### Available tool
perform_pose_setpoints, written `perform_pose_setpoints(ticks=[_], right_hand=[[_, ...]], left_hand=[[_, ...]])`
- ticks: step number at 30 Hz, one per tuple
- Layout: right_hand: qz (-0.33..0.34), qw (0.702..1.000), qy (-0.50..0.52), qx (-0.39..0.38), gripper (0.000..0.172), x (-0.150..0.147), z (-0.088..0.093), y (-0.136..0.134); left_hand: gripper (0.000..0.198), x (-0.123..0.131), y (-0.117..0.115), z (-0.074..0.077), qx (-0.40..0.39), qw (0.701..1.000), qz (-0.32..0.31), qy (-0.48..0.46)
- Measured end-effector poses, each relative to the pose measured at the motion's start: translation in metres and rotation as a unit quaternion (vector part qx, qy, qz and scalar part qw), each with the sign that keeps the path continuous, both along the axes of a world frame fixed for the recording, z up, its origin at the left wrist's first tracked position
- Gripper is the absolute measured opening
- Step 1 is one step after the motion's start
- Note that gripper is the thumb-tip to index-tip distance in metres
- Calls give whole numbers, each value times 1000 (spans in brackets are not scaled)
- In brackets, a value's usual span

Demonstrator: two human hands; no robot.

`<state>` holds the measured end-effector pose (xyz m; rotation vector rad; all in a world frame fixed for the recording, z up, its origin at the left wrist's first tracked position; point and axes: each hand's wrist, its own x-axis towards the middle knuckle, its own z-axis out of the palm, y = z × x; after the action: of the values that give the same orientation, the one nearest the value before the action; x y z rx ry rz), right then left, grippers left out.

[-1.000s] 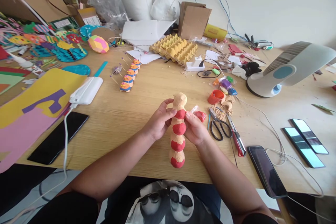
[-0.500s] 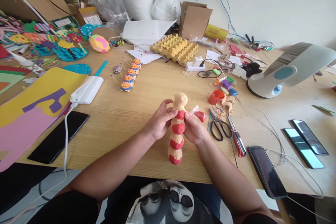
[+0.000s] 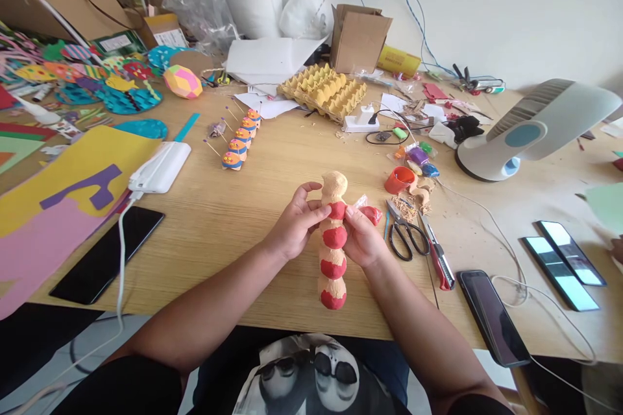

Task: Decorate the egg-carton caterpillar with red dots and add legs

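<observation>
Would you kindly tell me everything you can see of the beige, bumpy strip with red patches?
The beige, bumpy strip with red patches is a row of five rounded lobes, rough and claylike in look. The farthest lobe is plain beige; the other four each bear a red patch, some ragged-edged. It points lengthwise away from the person. The left hand and right hand hold it from either side near the second-farthest lobe. Whether its near end touches the wooden table is unclear.
</observation>
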<state>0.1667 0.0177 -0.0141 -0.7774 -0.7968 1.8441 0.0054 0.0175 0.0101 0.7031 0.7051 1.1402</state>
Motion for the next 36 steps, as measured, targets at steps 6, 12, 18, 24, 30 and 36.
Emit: perform_pose_setpoints(ticks=[6,12,18,24,30,36], right_hand=[[11,1000,6,-6,32,0,2,0],[18,1000,16,-8,32,2,3,0],[22,1000,17,-12,32,2,-1,0],[28,999,21,-16,29,1,-4,-1],[22,999,22,-24,35,0,0,-1],[6,1000,-2,-17,37,1,8,0]], left_hand=[[56,0,0,2,-7,1000,-4,-6],[54,0,1,1,-5,999,-28,-38],[53,-1,2,-4,-1,1000,-11,-15],[47,2,-1,-2,-1,999,24,23],[45,4,-2,1,9,999,41,26],[52,1,1,-1,26,999,-17,-23]])
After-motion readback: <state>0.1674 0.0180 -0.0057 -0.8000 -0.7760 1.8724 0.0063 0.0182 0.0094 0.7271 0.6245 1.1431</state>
